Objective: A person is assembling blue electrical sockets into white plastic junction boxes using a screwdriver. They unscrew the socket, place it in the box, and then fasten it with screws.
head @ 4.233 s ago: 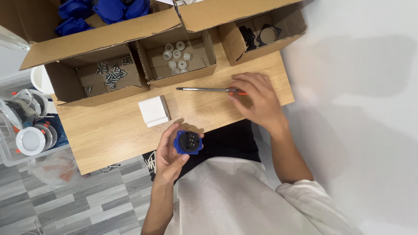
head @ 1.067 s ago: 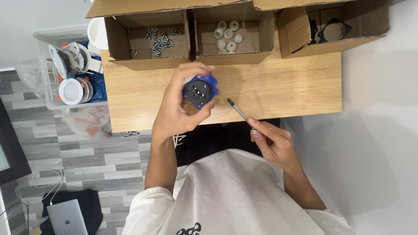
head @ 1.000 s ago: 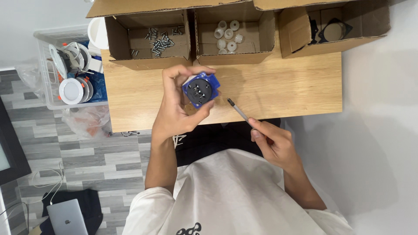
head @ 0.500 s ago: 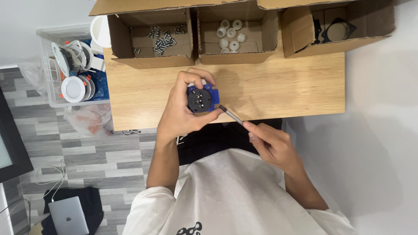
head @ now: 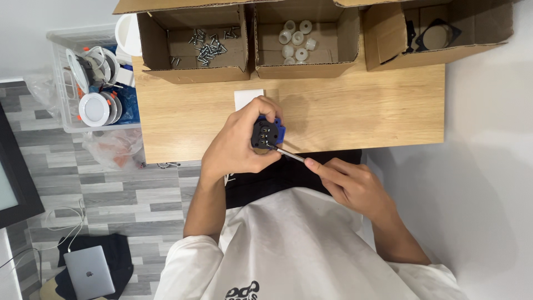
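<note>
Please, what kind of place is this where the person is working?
Probably a small assembly bench in a home or workshop. A wooden table carries open cardboard boxes, one of screws and one of white caps, while the left hand holds a blue part and the right hand a screwdriver.

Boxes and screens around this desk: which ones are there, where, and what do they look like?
Left cardboard box: back of desk, open, brown, holds screws.
Middle cardboard box: open, brown, holds white round parts.
Right cardboard box: open, brown, holds black parts.
Laptop: floor, lower left, closed, grey.
Dark screen: left edge, black.
</note>
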